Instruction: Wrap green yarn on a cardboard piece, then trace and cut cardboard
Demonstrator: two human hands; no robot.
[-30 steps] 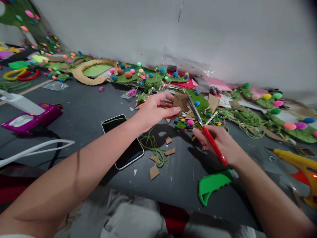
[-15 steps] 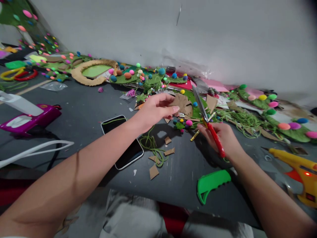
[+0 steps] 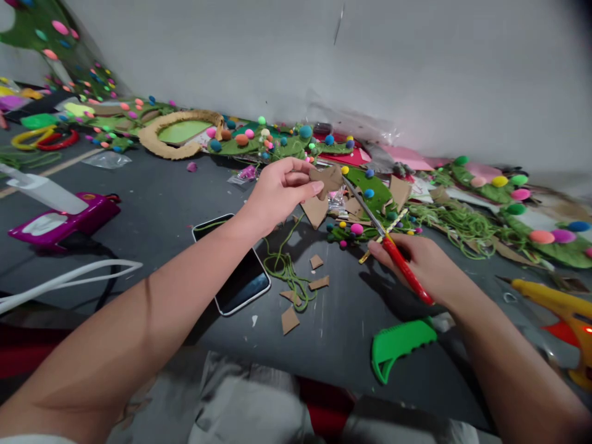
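Observation:
Between the thumb and fingers of my left hand is a small brown cardboard piece with an irregular, pointed outline. My right hand grips red-handled scissors, their blades slanting up and left so the tip comes close to the cardboard's right edge. Whether the tip touches it I cannot tell. Under the left forearm lies a black-screened phone with a white rim. Green yarn and cardboard scraps are scattered on the table below the hands.
A green plastic cutter-like tool lies near the front edge. At right is a yellow glue gun, at left a purple one beside a white cable. Pompom-covered green pieces and a tan ring line the wall.
The cardboard piece has turned in my left hand and now shows a pointed shape. A pointed scrap now shows beneath it. The scissors have swung left, their tip nearer the cardboard.

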